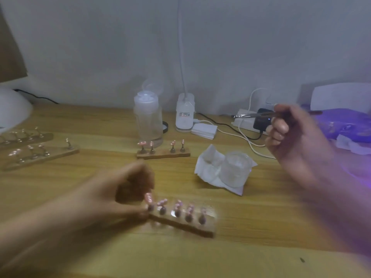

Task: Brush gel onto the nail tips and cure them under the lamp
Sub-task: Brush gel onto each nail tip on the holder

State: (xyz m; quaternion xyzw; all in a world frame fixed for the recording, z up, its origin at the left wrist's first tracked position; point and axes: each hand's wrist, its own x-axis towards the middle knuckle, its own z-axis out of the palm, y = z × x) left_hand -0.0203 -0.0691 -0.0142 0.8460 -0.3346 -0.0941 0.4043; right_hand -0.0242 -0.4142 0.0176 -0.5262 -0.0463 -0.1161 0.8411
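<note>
A wooden strip (192, 225) with several pink nail tips (177, 206) on small stands lies near the desk's front. My left hand (124, 189) pinches its left end, thumb and fingers curled at the first stand. My right hand (291, 133) is raised at the right and grips a thin gel brush (249, 115) whose metal ferrule points left. A small clear gel jar (236, 169) sits on a white tissue (208, 163) between the hands. The curing lamp (345, 125) glows purple at the far right. The frame is blurred.
Another strip of nail tips (163, 154) stands mid-desk, and two more (40, 151) lie at the left. A clear pump bottle (148, 119), a white desk-lamp base (185, 113), a power strip with cables (247, 125) and a white dome (12, 109) line the back.
</note>
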